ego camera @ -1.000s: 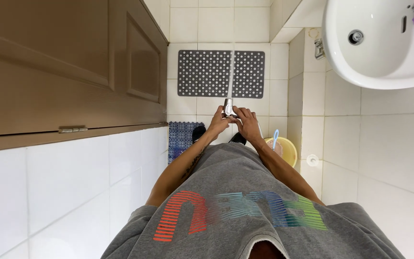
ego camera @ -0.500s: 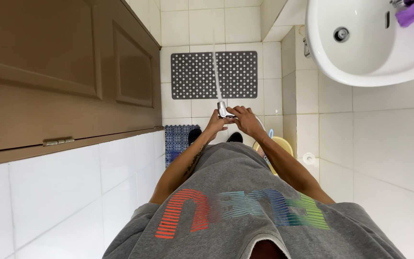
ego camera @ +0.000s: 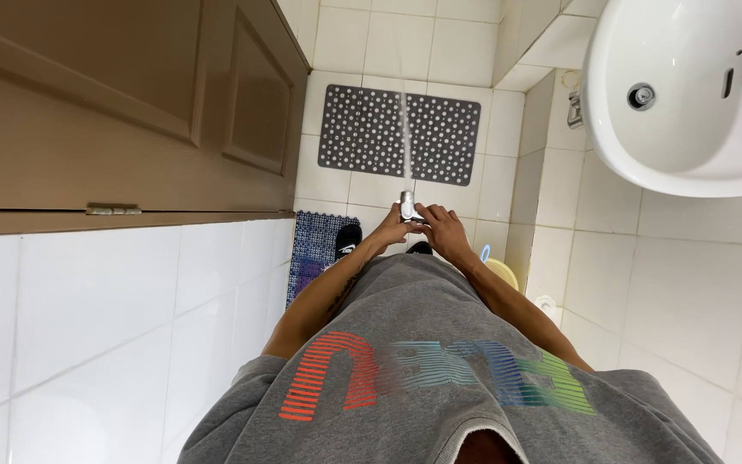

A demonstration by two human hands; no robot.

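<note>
Over the white tiled floor (ego camera: 461,51), both hands meet on a small silver metal spray nozzle (ego camera: 406,205). Its long axis points away from the person, toward the dark grey perforated rubber mat (ego camera: 362,129), with a thin water jet (ego camera: 405,142) shooting out. Left hand (ego camera: 390,230) and right hand (ego camera: 440,230) are each closed around it.
</note>
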